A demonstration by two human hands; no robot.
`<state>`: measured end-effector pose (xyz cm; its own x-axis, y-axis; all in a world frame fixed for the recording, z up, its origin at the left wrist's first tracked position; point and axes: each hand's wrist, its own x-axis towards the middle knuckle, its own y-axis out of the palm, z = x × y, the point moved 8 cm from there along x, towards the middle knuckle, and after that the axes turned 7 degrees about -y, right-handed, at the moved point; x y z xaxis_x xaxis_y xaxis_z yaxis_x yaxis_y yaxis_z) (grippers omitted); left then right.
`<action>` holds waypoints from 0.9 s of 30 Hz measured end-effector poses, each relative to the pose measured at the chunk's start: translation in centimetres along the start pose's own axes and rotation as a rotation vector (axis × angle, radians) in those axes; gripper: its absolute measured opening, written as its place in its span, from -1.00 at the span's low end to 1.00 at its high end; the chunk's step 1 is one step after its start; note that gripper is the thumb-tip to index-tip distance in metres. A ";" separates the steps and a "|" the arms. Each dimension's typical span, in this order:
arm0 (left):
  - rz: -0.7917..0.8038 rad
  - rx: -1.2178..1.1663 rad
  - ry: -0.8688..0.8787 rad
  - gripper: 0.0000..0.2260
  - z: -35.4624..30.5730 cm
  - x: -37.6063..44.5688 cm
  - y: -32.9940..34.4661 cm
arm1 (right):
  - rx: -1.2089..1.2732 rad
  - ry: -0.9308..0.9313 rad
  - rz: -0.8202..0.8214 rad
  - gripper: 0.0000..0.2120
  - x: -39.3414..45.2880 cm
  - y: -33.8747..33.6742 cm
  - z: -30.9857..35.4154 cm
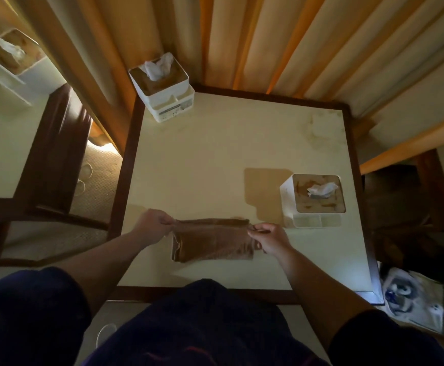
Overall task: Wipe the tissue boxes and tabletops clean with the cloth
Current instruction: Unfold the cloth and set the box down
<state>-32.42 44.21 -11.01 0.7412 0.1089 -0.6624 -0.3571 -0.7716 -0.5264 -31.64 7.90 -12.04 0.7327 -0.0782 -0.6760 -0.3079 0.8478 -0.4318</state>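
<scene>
Left hand (151, 225) and right hand (268, 237) each pinch a top corner of the brown cloth (211, 240), stretched over the table's (215, 154) near edge. Probably folding; square edges first. Tissue box (313, 199) right, another (162, 85) far-left.

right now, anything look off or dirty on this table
Yes: the cream tabletop shows faint brownish smudges near its far right corner, and the near white tissue box has brown stains on its tan lid. Nothing looks spilled or tipped.
</scene>
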 end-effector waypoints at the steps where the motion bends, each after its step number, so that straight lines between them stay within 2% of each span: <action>1: -0.015 0.017 -0.012 -0.99 0.0 0.2 0.0 | -0.003 0.003 -0.001 -0.71 0.1 0.2 0.3; 5: -0.091 0.064 -0.069 -0.88 0.4 1.1 -0.1 | -0.044 0.003 -0.057 -0.75 1.4 0.6 0.6; 12: -0.088 0.087 -0.052 -0.89 0.4 1.8 0.6 | -0.181 -0.043 -0.188 -0.76 1.0 0.5 0.1; 15: -0.091 0.161 0.001 -0.88 0.1 1.9 0.7 | -0.237 -0.110 -0.279 -0.76 0.0 0.4 0.4; 17: -0.084 0.197 0.046 -0.93 -0.3 1.8 0.7 | -0.335 -0.223 -0.306 -0.79 -0.9 1.1 1.7; 19: -0.068 0.247 0.091 -0.95 -0.7 1.8 0.9 | -0.425 -0.362 -0.223 -0.84 -1.7 3.3 3.6; 24: -0.022 0.241 0.125 -0.91 -1.5 1.7 1.3 | -0.566 -0.555 0.222 -0.82 -4.0 13.3 6.7; 27: 0.012 0.191 0.084 -0.91 -1.5 1.8 1.5 | -0.647 -0.625 0.336 -0.81 -5.5 17.9 7.4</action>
<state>-30.81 42.27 -12.19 0.7782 0.0413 -0.6267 -0.4616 -0.6390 -0.6153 -36.67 27.39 -11.64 0.6787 0.5684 -0.4651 -0.6992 0.3064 -0.6459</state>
